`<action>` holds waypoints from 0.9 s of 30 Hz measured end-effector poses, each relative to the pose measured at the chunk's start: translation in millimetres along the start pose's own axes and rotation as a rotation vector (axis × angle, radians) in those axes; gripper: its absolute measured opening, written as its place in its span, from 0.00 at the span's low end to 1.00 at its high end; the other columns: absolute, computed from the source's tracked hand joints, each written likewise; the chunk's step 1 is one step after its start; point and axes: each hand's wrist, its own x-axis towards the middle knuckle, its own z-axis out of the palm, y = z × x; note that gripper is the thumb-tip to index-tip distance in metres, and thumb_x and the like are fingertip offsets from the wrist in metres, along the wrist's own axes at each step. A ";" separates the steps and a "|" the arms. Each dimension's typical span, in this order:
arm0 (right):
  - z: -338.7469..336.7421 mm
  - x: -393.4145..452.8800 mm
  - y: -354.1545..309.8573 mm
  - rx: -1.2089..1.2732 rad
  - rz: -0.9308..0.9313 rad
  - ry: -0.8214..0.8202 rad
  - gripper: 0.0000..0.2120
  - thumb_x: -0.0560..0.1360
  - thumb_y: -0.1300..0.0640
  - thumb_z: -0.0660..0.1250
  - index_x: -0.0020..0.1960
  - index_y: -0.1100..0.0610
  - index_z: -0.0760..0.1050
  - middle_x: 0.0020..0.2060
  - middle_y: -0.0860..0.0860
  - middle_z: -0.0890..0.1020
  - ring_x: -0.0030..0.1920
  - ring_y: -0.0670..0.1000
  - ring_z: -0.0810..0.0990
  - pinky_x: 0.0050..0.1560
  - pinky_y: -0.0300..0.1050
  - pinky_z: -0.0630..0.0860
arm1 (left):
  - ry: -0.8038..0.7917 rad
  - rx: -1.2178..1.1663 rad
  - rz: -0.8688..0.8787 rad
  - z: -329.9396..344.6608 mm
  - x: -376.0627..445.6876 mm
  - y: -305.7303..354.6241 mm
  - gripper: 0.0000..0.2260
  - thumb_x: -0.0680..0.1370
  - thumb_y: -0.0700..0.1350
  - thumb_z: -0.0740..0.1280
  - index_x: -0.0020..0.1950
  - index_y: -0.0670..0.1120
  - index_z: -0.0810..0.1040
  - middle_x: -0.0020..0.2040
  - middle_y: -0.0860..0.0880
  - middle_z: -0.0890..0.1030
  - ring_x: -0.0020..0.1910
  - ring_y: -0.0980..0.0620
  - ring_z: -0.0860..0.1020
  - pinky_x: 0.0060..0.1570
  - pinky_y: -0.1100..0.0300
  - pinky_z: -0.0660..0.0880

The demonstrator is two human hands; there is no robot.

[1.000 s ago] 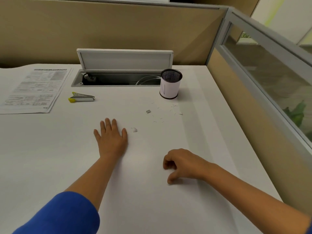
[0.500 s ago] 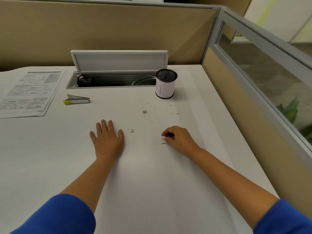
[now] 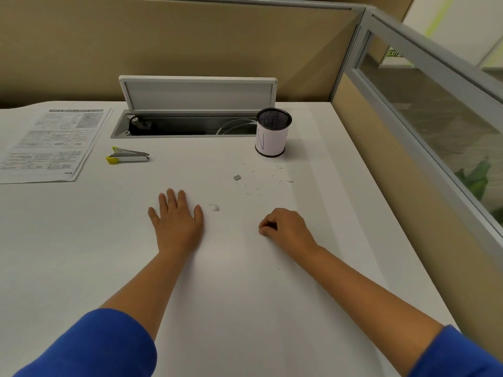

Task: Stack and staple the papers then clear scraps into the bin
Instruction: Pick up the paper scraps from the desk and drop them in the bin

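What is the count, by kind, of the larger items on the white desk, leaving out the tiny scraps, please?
Printed paper stack: 1
Silver stapler with yellow end: 1
Black mesh cup wrapped in white paper: 1
Small grey metal block: 1
Total: 4

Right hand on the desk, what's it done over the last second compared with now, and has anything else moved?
The right hand moved forward from near the body toward the loose staples and scraps, fingers curled at the desk surface; whether it pinches a scrap is unclear. The left hand stayed flat on the desk. Stapler, papers and mesh bin stayed put.
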 end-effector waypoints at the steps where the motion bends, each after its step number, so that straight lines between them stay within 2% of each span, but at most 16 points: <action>1: 1.7 1.6 -0.3 -0.034 -0.010 -0.004 0.07 0.75 0.59 0.65 0.48 0.60 0.81 0.43 0.48 0.79 0.44 0.46 0.76 0.47 0.37 0.69 | 0.000 0.002 0.001 -0.1 0.1 -0.2 0.25 0.79 0.53 0.51 0.73 0.43 0.58 0.76 0.43 0.58 0.76 0.43 0.51 0.72 0.40 0.49; 5: 5.1 2.0 3.2 -0.181 -0.012 -0.065 0.09 0.78 0.61 0.59 0.49 0.60 0.78 0.50 0.53 0.79 0.48 0.52 0.78 0.46 0.39 0.70 | 0.004 -0.003 0.000 -0.3 0.4 -0.3 0.25 0.79 0.53 0.52 0.74 0.43 0.57 0.76 0.42 0.57 0.76 0.43 0.51 0.72 0.40 0.48; 7: 2.9 -3.1 5.5 -0.227 -0.018 -0.094 0.09 0.78 0.62 0.57 0.48 0.60 0.76 0.49 0.54 0.79 0.48 0.52 0.78 0.47 0.42 0.71 | 0.009 -0.004 0.004 0.0 0.7 -0.5 0.25 0.79 0.53 0.52 0.73 0.43 0.58 0.76 0.42 0.58 0.76 0.43 0.52 0.72 0.40 0.48; 9: -1.3 -12.9 8.3 -0.120 0.028 -0.103 0.09 0.78 0.63 0.56 0.46 0.60 0.75 0.45 0.51 0.79 0.44 0.50 0.77 0.45 0.40 0.72 | 0.012 -0.003 0.007 0.5 0.5 -0.9 0.25 0.79 0.53 0.52 0.73 0.43 0.58 0.75 0.42 0.58 0.75 0.42 0.52 0.72 0.39 0.49; 10: -3.8 -19.5 9.6 0.043 0.094 -0.094 0.08 0.78 0.62 0.57 0.45 0.59 0.74 0.42 0.49 0.78 0.41 0.48 0.77 0.44 0.38 0.72 | 0.013 -0.002 0.008 1.0 0.7 -1.2 0.25 0.79 0.53 0.52 0.73 0.42 0.58 0.75 0.42 0.58 0.75 0.42 0.52 0.72 0.39 0.49; 12: -9.8 -35.3 10.7 0.571 0.273 -0.054 0.08 0.79 0.63 0.59 0.43 0.57 0.73 0.38 0.49 0.77 0.37 0.45 0.78 0.43 0.35 0.76 | 0.013 0.002 0.010 1.8 0.9 -1.7 0.25 0.79 0.53 0.52 0.73 0.42 0.59 0.75 0.42 0.59 0.75 0.42 0.53 0.72 0.39 0.50; 14: -13.1 -50.6 13.5 1.076 0.422 0.010 0.08 0.78 0.67 0.61 0.43 0.58 0.73 0.37 0.51 0.77 0.37 0.46 0.81 0.42 0.33 0.80 | 0.017 -0.001 0.013 2.3 1.1 -1.6 0.25 0.79 0.53 0.52 0.73 0.42 0.59 0.75 0.41 0.59 0.75 0.42 0.53 0.71 0.39 0.50; 15: -13.5 -56.9 14.7 1.221 0.474 0.032 0.07 0.77 0.68 0.62 0.44 0.59 0.74 0.38 0.52 0.77 0.38 0.47 0.81 0.41 0.32 0.81 | 0.019 -0.006 0.014 2.3 1.3 -1.6 0.25 0.79 0.53 0.52 0.73 0.42 0.59 0.75 0.41 0.59 0.75 0.42 0.53 0.71 0.39 0.50; 17: -12.6 -66.2 15.2 1.336 0.530 0.041 0.08 0.76 0.70 0.61 0.46 0.60 0.75 0.40 0.52 0.77 0.41 0.48 0.80 0.39 0.31 0.80 | 0.024 -0.011 0.015 2.2 1.1 -1.8 0.25 0.79 0.53 0.53 0.72 0.42 0.59 0.75 0.41 0.59 0.75 0.42 0.53 0.71 0.39 0.49; 20: -10.7 -72.9 14.0 1.323 0.529 0.023 0.11 0.77 0.71 0.58 0.48 0.60 0.77 0.42 0.53 0.78 0.40 0.47 0.78 0.37 0.31 0.79 | 0.026 -0.003 0.017 2.0 0.5 -1.6 0.25 0.79 0.52 0.53 0.72 0.42 0.60 0.74 0.41 0.60 0.75 0.42 0.54 0.71 0.39 0.50; 22: -9.6 -75.0 12.5 1.205 0.514 0.015 0.12 0.78 0.68 0.57 0.47 0.59 0.77 0.41 0.52 0.79 0.38 0.46 0.76 0.37 0.32 0.77 | 0.027 -0.003 0.018 1.5 0.6 -0.9 0.24 0.79 0.52 0.53 0.72 0.42 0.60 0.74 0.41 0.60 0.75 0.41 0.54 0.71 0.39 0.51; 25: -3.9 -79.0 8.4 0.686 0.465 0.026 0.07 0.77 0.59 0.63 0.45 0.56 0.79 0.36 0.46 0.78 0.36 0.43 0.74 0.38 0.31 0.71 | 0.028 -0.005 0.017 1.1 0.5 -0.4 0.24 0.78 0.52 0.53 0.71 0.42 0.61 0.74 0.41 0.60 0.74 0.41 0.54 0.71 0.39 0.51; 27: 4.6 -81.8 8.2 0.387 0.402 0.075 0.05 0.74 0.56 0.68 0.45 0.58 0.80 0.33 0.44 0.76 0.32 0.41 0.73 0.36 0.28 0.69 | 0.025 0.004 0.020 1.1 0.1 -0.8 0.24 0.78 0.52 0.53 0.71 0.42 0.61 0.74 0.41 0.61 0.74 0.41 0.55 0.71 0.39 0.52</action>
